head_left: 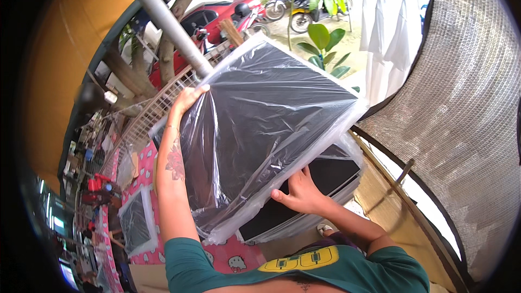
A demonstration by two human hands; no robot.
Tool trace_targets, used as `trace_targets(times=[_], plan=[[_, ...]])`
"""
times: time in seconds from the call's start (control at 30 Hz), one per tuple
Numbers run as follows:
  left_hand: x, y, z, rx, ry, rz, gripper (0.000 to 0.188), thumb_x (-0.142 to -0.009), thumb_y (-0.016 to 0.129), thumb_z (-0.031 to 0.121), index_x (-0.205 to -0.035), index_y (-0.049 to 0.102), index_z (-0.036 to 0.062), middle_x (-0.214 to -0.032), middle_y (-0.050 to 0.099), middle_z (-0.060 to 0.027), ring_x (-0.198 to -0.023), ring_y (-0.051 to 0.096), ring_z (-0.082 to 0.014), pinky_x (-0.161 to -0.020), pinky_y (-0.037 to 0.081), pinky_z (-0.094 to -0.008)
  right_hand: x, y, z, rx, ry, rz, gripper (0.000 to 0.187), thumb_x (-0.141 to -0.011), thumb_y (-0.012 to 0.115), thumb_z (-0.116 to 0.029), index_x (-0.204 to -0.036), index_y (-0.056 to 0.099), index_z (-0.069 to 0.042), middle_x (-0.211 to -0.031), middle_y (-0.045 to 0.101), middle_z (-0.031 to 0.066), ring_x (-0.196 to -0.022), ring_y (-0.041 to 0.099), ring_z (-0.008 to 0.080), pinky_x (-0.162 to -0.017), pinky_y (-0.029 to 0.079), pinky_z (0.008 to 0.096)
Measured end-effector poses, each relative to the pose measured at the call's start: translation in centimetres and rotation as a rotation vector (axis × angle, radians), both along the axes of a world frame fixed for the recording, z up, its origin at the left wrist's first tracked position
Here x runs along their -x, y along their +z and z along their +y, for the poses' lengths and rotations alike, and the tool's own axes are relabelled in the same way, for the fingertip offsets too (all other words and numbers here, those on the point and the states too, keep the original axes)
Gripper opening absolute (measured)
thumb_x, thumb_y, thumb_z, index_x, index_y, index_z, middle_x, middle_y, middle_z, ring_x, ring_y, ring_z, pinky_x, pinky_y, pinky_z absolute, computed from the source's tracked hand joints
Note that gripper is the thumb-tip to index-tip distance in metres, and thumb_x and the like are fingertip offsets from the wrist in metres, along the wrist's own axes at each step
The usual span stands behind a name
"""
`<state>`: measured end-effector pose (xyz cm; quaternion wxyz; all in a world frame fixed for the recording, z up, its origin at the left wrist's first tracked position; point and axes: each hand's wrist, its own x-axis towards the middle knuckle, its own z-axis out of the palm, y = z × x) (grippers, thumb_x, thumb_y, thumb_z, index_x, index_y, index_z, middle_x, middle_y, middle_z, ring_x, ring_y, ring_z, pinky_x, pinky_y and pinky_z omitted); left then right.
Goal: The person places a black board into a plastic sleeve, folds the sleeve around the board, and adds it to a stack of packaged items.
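A large black rectangular panel (260,108) wrapped in clear plastic is held tilted before me. My left hand (191,99) grips its far left edge, thumb on the plastic and fingers out of sight behind. At the near right edge is my right hand (301,192), its thumb against the loose plastic and its other fingers partly hidden under the panel. Below lies another plastic-wrapped black panel (334,176), mostly covered by the upper one. What the wrapped panels are cannot be made out.
Another wrapped dark panel (137,222) rests on a pink patterned cloth (220,255) at the left. A grey pole (168,21) and a lattice fence (163,100) stand beyond. Woven mesh (461,114) hangs at the right. A red car (217,16) and motorcycles are outside.
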<state>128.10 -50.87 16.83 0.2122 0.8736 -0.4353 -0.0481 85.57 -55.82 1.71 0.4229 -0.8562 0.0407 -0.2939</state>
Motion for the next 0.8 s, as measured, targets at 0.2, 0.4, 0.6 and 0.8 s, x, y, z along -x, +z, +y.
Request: trace_targets(times=[0.2,0.4,0.6,0.8], plan=[[-0.6,-6.1,-2.5,-0.046,0.054,0.165,0.069,-0.075,0.055,0.063,-0.077,0.065,-0.0052,-0.07,0.064,-0.0093,-0.06,0.061,-0.016,-0.056,0.047,-0.0321,0.3,-0.5,-0.8,-0.027,-0.102,0.152,0.09,-0.084,0.044,-0.065,-0.129,0.03,0.011,-0.132,0.037,0.0328,-0.131,0.028,0.0441,-0.108,0.013,0.0555],[-1.5,-9.3,-2.8,-0.143,0.072,0.246,0.07,-0.078,0.053,0.062,-0.092,0.067,-0.0049,-0.083,0.067,-0.0125,-0.076,0.063,-0.0188,-0.071,0.047,-0.0338,0.2,-1.2,-0.6,0.109,-0.228,0.245,0.09,-0.083,0.045,-0.066,-0.123,0.035,0.013,-0.117,0.046,0.0301,-0.116,0.041,0.0432,-0.099,0.024,0.0552],[-1.4,-8.7,1.5,0.302,-0.055,0.037,0.054,-0.084,0.061,0.049,-0.095,0.065,-0.0034,-0.09,0.066,-0.0161,-0.086,0.063,-0.0226,-0.079,0.047,-0.0367,0.1,-1.7,1.0,0.235,-0.228,0.24,0.083,-0.084,0.049,-0.061,-0.118,0.04,0.014,-0.116,0.047,0.0291,-0.111,0.043,0.0428,-0.096,0.027,0.0531],[16.9,-4.2,11.8,0.333,0.197,-0.415,0.051,-0.087,0.062,0.034,-0.124,0.051,0.0011,-0.121,0.053,-0.0211,-0.111,0.051,-0.0361,-0.095,0.04,-0.0411,0.2,-3.2,0.0,0.451,-0.337,0.238,0.075,-0.082,0.055,-0.057,-0.108,0.046,0.013,-0.104,0.052,0.0287,-0.1,0.049,0.0408,-0.093,0.032,0.0518]])
